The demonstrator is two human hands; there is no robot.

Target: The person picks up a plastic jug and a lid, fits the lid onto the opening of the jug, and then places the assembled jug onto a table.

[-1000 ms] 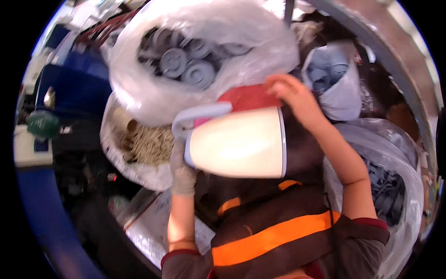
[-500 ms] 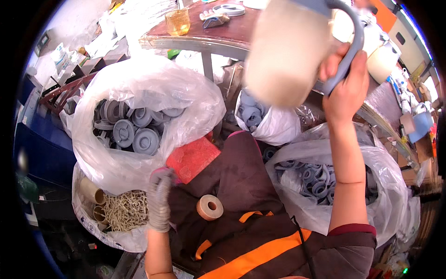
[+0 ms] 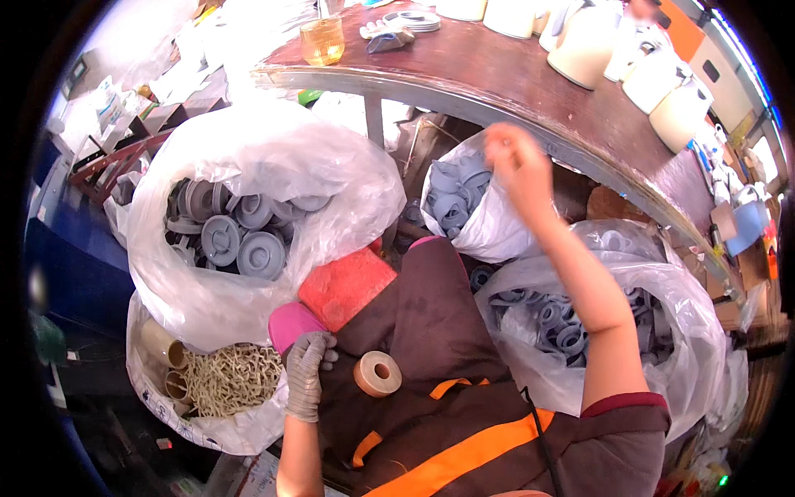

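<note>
My right hand (image 3: 520, 166), bare and smeared by motion, is above the right rim of a small white bag (image 3: 501, 228). Grey plastic parts (image 3: 454, 195) fill that bag; their exact kind is unclear. At my knee, my left hand (image 3: 306, 373) wears a pale glove; its fingers are curled in and nothing shows in them. A roll of tan tape (image 3: 378, 374) lies on my lap beside it. At the table's edge stands a cream jug (image 3: 584, 50), among several similar jugs.
A large clear bag (image 3: 331, 166) of round grey lids (image 3: 261, 254) stands on the left. Below it, a sack holds tan strips (image 3: 232, 377) and cardboard tubes. Another bag of grey rings (image 3: 571, 338) is at right. The brown table (image 3: 464, 54) carries an amber glass (image 3: 321, 41).
The jug in my right hand has been set on the table and let go. That hand has moved down and left to the small bag. My left hand has drawn back from the knee and curled.
</note>
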